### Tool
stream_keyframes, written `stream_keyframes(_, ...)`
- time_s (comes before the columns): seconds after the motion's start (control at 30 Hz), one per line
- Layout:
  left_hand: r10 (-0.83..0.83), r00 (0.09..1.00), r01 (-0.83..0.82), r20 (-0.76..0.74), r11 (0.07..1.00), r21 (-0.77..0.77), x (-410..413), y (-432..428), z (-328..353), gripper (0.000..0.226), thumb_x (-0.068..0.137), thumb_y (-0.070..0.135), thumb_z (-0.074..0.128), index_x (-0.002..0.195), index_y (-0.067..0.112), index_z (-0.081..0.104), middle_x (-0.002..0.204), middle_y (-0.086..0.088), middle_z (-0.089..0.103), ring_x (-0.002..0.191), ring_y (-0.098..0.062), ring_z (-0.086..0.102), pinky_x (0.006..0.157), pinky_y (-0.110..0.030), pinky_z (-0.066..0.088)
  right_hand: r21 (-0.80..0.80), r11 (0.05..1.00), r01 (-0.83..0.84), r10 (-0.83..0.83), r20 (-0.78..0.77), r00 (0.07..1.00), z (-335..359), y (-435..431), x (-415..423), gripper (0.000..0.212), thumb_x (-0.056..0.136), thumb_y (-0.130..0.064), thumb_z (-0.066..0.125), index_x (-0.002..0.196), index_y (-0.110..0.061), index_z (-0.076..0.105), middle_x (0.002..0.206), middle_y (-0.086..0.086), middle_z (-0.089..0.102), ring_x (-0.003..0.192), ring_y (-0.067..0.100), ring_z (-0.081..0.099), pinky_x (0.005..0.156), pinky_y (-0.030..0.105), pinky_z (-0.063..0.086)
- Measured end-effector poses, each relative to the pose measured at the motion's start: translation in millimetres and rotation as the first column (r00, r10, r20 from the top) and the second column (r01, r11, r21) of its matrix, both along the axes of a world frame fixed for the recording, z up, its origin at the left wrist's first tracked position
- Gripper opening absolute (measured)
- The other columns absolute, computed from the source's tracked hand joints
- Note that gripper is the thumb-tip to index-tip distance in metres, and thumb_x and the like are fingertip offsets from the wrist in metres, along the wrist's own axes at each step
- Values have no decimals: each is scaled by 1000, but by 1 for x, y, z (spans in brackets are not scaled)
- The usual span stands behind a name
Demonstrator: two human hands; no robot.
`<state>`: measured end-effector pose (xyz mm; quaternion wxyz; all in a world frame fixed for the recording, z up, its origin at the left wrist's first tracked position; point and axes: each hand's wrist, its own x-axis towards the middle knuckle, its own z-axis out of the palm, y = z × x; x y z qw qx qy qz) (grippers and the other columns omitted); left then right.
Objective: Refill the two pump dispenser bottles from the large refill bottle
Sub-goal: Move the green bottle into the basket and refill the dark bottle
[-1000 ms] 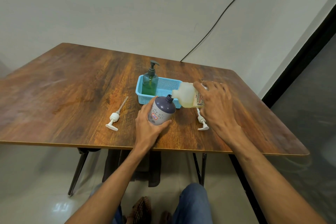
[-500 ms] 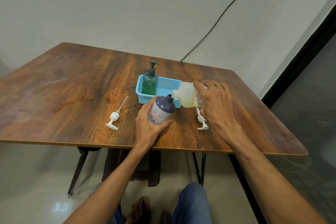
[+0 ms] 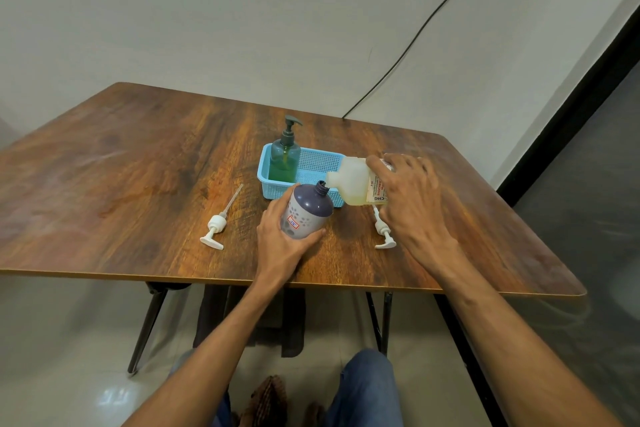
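Positions are unchanged from the earlier frame. Left hand [image 3: 277, 248] grips the tilted purple bottle [image 3: 306, 213] on the table [image 3: 138, 184]. Right hand [image 3: 412, 199] clasps the refill bottle [image 3: 349, 182], tipped sideways, spout at the purple bottle's open neck.

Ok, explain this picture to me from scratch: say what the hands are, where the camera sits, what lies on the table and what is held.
No machine here: the two grips are a person's bare hands, filmed by one wide camera on the person's head, looking forward and down. The left grip holds a round grey-purple plastic bottle, tilted, its pump off. The right grip holds the large translucent refill bottle, with yellowish liquid inside, tipped sideways, mouth at the other's open neck; any flow is too small to see. Behind, on the brown wooden table, a light blue plastic basket holds an upright green pump dispenser bottle. Two white plastic pump heads lie loose, that one at the left, another beside the right grip.
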<state>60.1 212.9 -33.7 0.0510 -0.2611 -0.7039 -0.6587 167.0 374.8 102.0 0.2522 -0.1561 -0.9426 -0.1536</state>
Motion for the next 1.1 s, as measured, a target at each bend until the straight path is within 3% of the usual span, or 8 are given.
stream_keyframes(0.33,-1,1000,1,-4,1000,-4,0,0,0,95,65,58,83,146,25,48,139,5,58,127,-11,56,107,-42,51,-13,1000,-7,7,-3,1000,1,0,1,81,63,-17,89,136,-20,53,129,17,60,120,38,55,99,51,42)
stream_keyframes(0.53,1,1000,-1,-1,1000,-3,0,0,0,95,64,57,84,146,24,48,139,4,59,127,-13,56,106,-45,52,-7,1000,-23,23,-20,1000,0,1,0,80,59,-14,91,131,-19,56,124,18,63,114,39,58,93,50,45)
stream_keyframes(1.1,5,1000,-4,12,1000,-16,2,-1,2,96,65,57,84,147,21,49,140,3,59,127,-13,56,106,-48,52,6,1000,-14,14,1,1000,1,1,0,82,61,-17,90,134,-21,53,127,16,62,117,38,56,96,51,44)
